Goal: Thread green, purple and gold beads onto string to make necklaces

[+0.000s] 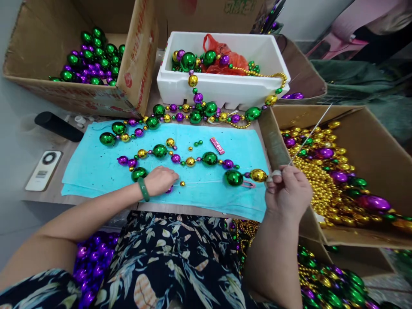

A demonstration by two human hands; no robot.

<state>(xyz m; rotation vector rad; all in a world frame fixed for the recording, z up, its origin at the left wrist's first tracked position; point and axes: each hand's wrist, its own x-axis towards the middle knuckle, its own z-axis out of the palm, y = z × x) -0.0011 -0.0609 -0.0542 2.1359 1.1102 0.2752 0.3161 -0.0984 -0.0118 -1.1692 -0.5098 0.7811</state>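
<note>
My left hand, wearing a green bangle, rests low on the turquoise cloth. Its fingers are pinched on a purple bead, mostly hidden beneath them. A small gold bead lies just to the right. My right hand is closed around a long thin needle that points up and to the right. Pale tape wraps one of its fingers. Beside those fingertips are a large gold bead and a large green bead. A thin thread runs between both hands. A strand of mixed beads curves across the cloth.
A white foam box holds beads and a red bag; a finished-looking garland hangs over its front. Cardboard boxes of beads stand left and right. A white device and black cylinder lie left. A small pink packet lies on the cloth.
</note>
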